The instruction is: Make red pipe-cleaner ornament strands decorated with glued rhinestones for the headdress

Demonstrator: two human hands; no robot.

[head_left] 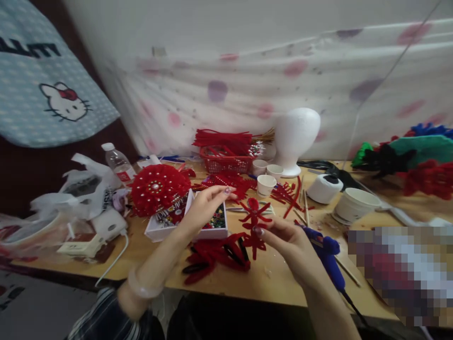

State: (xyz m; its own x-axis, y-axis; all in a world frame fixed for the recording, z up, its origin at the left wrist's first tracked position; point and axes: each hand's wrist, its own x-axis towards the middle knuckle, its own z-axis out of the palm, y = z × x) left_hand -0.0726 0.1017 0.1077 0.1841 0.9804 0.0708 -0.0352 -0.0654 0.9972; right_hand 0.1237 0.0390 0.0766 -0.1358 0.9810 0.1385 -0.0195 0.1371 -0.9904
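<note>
R hand (290,243) pinches fuzzy red flower piece (253,219), just R of white box (208,234). L hand (207,203) over box, thumb + fingertips nearly together; can't tell if anything tiny's in there.

Risks: L forearm crosses box, so dropping wrist could tip it or spill beads (217,218); squeezing too hard w/ R may bend piece's thin arms; glue gun (331,262) lies R of box beside R forearm, elbow bump could shift it, poss. burn if hot.

Surface: wooden table (283,293), cluttered; red-blk loops (215,255) in front of box, basket (228,164) behind, foam head (295,137) behind-R. Room: spotted sheet (262,89) behind box.
</note>
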